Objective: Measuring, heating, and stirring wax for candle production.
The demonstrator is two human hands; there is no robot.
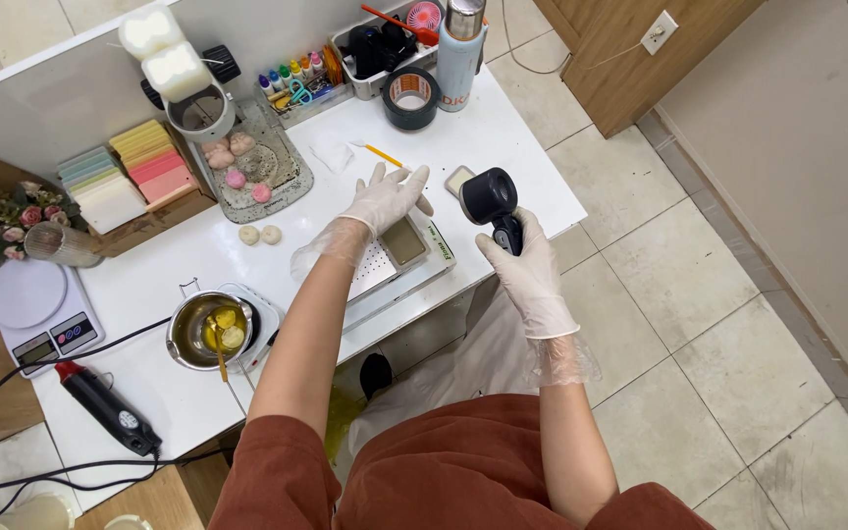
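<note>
My left hand (385, 199), in a thin clear glove, rests with fingers spread on the far edge of a small rectangular mould (404, 241) filled with a dull olive mass. The mould sits on a white perforated tray (377, 267) near the table's front edge. My right hand (527, 270), also gloved, grips the handle of a dark blue heat gun (490, 199), whose round head hangs just right of the mould, over the table's corner. A small pale block (458, 179) lies beside the gun's head.
A steel pot of yellow liquid (210, 329) stands on a small hot plate. A black tool with a red tip (105, 404), a white scale (36, 309), coloured bars (139, 167), a tape roll (410, 96), a pencil (383, 155) and a bottle (460, 49) crowd the white table (503, 137).
</note>
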